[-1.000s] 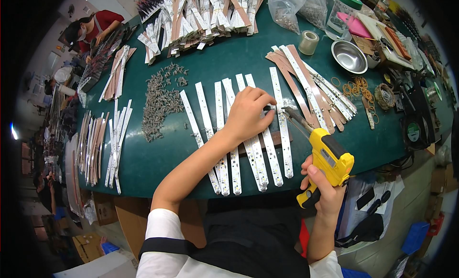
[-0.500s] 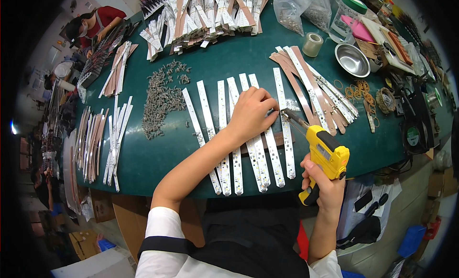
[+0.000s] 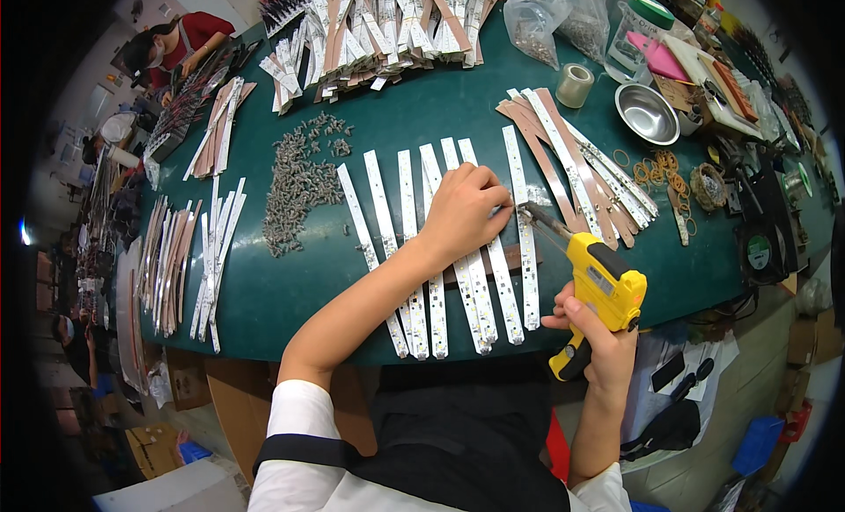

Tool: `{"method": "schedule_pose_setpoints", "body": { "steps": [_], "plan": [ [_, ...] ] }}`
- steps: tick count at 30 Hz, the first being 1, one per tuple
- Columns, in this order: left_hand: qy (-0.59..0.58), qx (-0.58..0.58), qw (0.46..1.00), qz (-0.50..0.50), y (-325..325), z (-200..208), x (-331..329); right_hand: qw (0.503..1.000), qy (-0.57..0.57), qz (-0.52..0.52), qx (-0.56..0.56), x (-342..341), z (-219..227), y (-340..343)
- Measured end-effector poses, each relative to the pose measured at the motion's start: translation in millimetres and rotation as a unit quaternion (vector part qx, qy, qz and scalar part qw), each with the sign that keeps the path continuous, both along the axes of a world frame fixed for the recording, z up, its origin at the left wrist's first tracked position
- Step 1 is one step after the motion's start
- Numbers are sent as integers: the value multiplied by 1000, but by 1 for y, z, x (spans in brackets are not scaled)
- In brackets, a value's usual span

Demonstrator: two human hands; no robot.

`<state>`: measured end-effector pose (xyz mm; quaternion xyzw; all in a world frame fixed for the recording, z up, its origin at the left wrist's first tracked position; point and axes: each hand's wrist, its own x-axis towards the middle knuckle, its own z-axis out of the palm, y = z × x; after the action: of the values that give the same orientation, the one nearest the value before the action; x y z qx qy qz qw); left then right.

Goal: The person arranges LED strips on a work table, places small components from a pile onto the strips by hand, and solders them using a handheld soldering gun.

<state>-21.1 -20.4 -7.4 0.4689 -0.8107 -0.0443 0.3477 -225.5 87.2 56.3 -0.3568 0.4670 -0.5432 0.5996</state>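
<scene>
My right hand (image 3: 603,336) is wrapped round the grip of a yellow soldering gun (image 3: 607,283). The gun's thin metal tip reaches a white LED strip (image 3: 528,283), the rightmost in a row laid side by side on the green table. Close to that tip, my left hand (image 3: 466,204) has thumb and forefinger pinched together at the strip's left edge. Whatever they grip is too small to make out. The left hand and forearm lie over several other LED strips (image 3: 409,221), covering parts of them. A pile of small grey parts (image 3: 299,186) lies left of the row.
Bundles of strips lie on the table (image 3: 238,292) at the left, far and right sides. Farther right are a metal bowl (image 3: 647,113), a tape roll (image 3: 575,85), rubber bands (image 3: 660,169) and a green-lidded jar (image 3: 638,36). Another person (image 3: 180,50) sits far left.
The soldering gun has shifted very slightly, and my right forefinger is stretched out farther from the grip. My left hand stays almost in place.
</scene>
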Motion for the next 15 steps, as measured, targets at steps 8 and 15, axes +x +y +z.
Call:
{"method": "schedule_pose_setpoints", "body": {
  "steps": [8,15],
  "plan": [
    [18,1,1000,0,1,0,0,999,1,33,4,-7,-1,-1],
    [9,9,1000,2,0,0,1,999,16,38,23,-7,-1,0]
  ]
}}
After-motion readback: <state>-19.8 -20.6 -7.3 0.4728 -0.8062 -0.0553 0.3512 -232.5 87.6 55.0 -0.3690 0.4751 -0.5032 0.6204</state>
